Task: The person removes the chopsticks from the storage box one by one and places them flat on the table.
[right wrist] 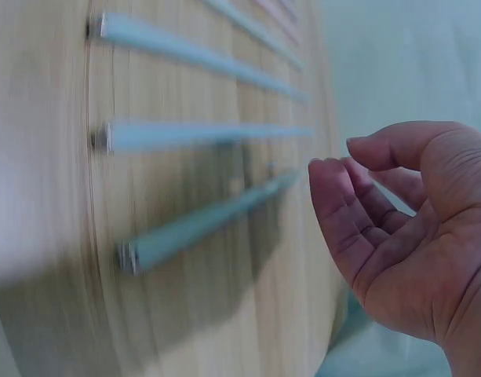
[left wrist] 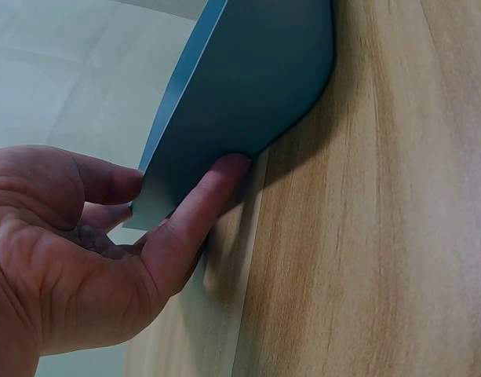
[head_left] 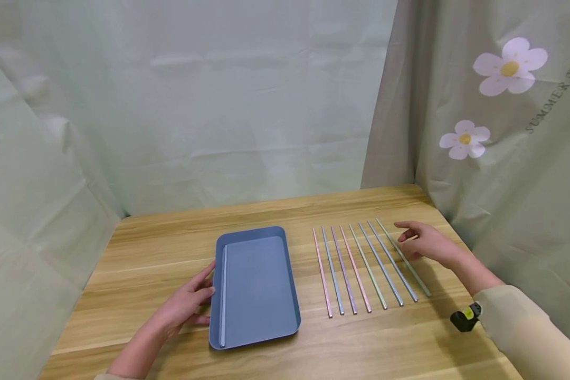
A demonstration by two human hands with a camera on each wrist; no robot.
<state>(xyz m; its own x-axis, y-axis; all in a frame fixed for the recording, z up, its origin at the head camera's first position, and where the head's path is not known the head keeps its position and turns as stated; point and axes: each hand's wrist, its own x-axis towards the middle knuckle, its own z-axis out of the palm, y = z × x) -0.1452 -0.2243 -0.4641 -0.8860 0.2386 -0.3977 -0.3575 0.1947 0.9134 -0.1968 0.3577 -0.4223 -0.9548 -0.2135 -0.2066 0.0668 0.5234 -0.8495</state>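
Note:
A blue-grey rectangular tray (head_left: 261, 290) lies on the table left of centre. One silvery chopstick (head_left: 224, 295) lies in it along its left wall. My left hand (head_left: 182, 306) rests its fingertips against the outside of that wall, as the left wrist view also shows. To the tray's right, several pastel metallic chopsticks (head_left: 348, 269) lie side by side, pink, blue, purple and greenish. My right hand (head_left: 429, 244) hovers by the far half of the rightmost, pale green chopstick (right wrist: 201, 224), fingers loosely bent. In the right wrist view there is a gap between the fingertips and nothing is held.
The wooden table (head_left: 171, 243) ends at a pale curtain (head_left: 247, 105) behind and on both sides. A flowered curtain (head_left: 508, 174) hangs close to the right forearm. A small black device (head_left: 465, 318) is attached at the right wrist.

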